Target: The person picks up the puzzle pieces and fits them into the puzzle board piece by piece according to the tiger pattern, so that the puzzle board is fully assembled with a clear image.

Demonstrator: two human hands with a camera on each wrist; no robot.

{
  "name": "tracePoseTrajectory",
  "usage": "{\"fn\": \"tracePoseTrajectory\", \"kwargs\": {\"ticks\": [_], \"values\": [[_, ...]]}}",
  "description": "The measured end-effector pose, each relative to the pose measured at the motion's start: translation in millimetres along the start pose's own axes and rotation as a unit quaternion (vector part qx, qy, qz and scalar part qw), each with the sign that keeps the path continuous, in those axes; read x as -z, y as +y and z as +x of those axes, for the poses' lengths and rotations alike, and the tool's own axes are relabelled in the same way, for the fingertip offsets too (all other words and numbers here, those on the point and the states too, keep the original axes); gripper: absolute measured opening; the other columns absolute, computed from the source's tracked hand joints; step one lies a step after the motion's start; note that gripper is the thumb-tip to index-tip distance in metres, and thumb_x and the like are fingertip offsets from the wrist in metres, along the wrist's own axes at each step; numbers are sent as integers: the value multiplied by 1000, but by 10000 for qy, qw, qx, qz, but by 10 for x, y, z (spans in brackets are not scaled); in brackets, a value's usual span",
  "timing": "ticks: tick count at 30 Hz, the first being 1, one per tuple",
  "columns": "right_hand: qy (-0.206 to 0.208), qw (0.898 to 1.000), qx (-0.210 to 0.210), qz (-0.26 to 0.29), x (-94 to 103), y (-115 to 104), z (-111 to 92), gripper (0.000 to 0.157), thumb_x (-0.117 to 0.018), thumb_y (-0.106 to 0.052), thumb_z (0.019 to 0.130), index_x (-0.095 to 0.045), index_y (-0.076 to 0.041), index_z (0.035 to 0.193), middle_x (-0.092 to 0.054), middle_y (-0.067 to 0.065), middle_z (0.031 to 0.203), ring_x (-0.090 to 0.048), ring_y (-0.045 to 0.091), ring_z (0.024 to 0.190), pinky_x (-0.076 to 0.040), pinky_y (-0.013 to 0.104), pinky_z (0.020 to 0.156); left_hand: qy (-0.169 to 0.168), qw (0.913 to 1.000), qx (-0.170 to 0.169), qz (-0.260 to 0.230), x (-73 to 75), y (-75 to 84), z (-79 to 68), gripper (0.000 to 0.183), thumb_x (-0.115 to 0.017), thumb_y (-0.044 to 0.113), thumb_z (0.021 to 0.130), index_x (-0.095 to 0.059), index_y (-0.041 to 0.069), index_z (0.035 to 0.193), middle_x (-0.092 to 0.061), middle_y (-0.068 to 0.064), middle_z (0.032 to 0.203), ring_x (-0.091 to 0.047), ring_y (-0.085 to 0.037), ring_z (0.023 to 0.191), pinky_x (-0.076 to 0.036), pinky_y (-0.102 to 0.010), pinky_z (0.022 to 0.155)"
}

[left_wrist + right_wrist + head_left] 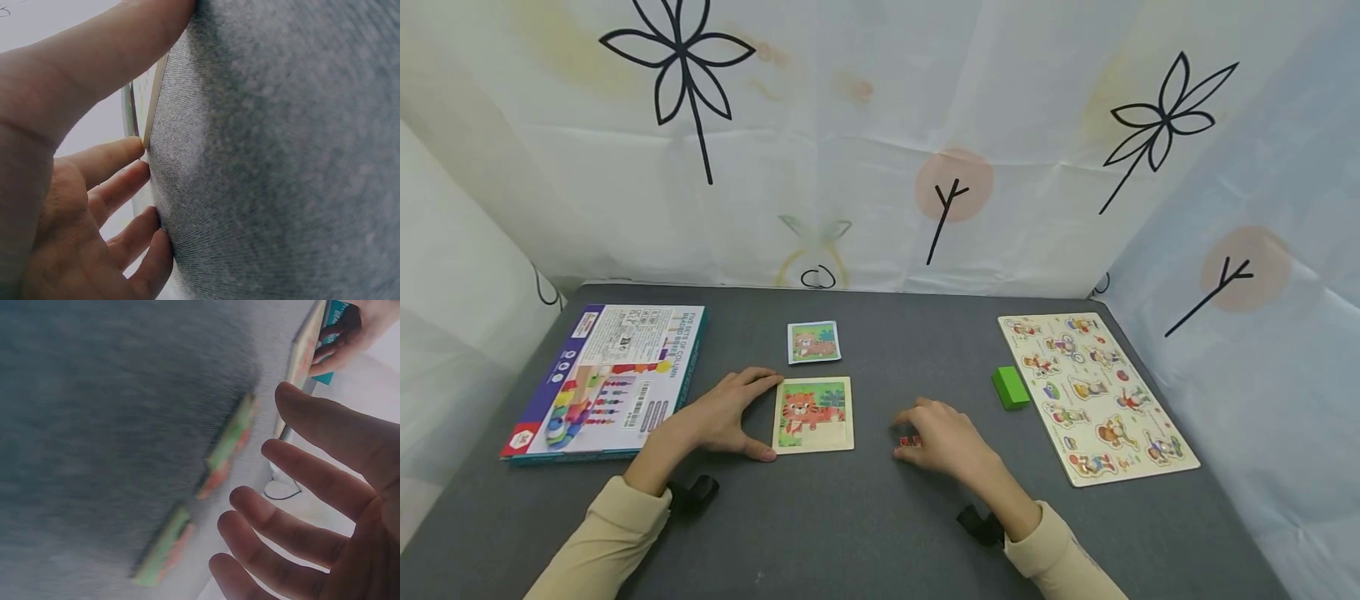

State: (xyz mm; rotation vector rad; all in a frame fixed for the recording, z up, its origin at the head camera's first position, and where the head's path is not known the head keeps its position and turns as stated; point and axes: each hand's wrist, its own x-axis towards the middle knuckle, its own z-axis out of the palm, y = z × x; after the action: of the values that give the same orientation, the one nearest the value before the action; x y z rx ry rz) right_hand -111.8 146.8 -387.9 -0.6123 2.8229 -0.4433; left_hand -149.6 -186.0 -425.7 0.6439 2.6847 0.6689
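A square wooden puzzle board (815, 437) with a red tiger picture lies in front of me. My left hand (730, 412) is along its left side, thumb at the near corner and fingers at the far one. To the right of the board, my right hand (942, 440) hovers low over small puzzle pieces (912, 441), which it partly covers. In the right wrist view two blurred pieces, one a green-and-red puzzle piece (232, 437), rest on the table, apart from the relaxed fingertips.
A picture card (815, 342) with a similar tiger lies behind the board. At left is a large boxed toy (617, 375). On the right lie a green block (1011, 387) and a cream board of printed figures (1093, 400). White patterned cloth (865, 167) hangs around the grey table.
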Motion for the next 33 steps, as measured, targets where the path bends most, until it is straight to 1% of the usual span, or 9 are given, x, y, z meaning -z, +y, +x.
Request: {"fn": "tracePoseTrajectory", "kwargs": {"ticks": [2, 3, 7, 11, 22, 27, 33], "values": [[35, 10000, -2, -33, -27, 29, -35, 33, -86, -19, 83, -77, -9, 112, -70, 11, 106, -66, 27, 91, -53, 46, 68, -11, 10000, 13, 1, 0, 3, 2, 110, -91, 55, 68, -42, 8, 154, -41, -19, 156, -40, -46, 140, -39, -67, 109], [58, 10000, 7, -37, -39, 42, -47, 31, -86, -19, 82, -78, -9, 111, -70, 11, 105, -65, 25, 89, -52, 44, 66, -12, 10000, 19, -1, -1, 3, 3, 110, -91, 55, 67, -42, 8, 154, -41, -19, 156, -40, -46, 140, -39, -67, 109], [197, 9998, 33, -66, -72, 79, -75, 28, -86, -19, 82, -78, -10, 107, -69, 8, 97, -57, 16, 78, -44, 34, 58, -29, 10000, 44, 7, -2, 1, 7, 110, -91, 55, 68, -42, 8, 154, -41, -19, 156, -41, -46, 139, -39, -67, 109], [253, 9996, 53, -86, -87, 89, -75, 27, -86, -19, 82, -79, -10, 107, -68, 7, 95, -53, 13, 74, -40, 30, 56, -34, 10000, 68, 15, -7, -2, 8, 110, -91, 55, 68, -42, 8, 154, -40, -19, 157, -40, -46, 140, -39, -68, 109], [237, 9996, 127, -18, -104, 61, -89, 24, -85, -15, 83, -79, -9, 105, -66, 7, 90, -51, 12, 71, -40, 29, 55, -75, 9999, 150, 7, -4, 21, 6, 109, -91, 54, 67, -42, 10, 154, -40, -19, 157, -40, -46, 140, -39, -68, 109], [209, 9997, 90, 29, -115, 54, -68, 21, -81, -12, 84, -78, -8, 104, -67, 8, 91, -52, 14, 71, -41, 31, 54, -70, 9999, 150, 17, -9, 13, 9, 110, -91, 54, 67, -42, 10, 154, -40, -19, 157, -40, -46, 140, -39, -68, 109], [194, 9997, 111, 88, -114, 32, -62, 23, -79, -11, 83, -78, -9, 106, -68, 8, 95, -52, 15, 72, -39, 30, 54, -45, 9999, 114, 32, -19, 2, 14, 110, -91, 55, 67, -42, 9, 154, -40, -19, 156, -41, -47, 140, -39, -68, 109]]}}
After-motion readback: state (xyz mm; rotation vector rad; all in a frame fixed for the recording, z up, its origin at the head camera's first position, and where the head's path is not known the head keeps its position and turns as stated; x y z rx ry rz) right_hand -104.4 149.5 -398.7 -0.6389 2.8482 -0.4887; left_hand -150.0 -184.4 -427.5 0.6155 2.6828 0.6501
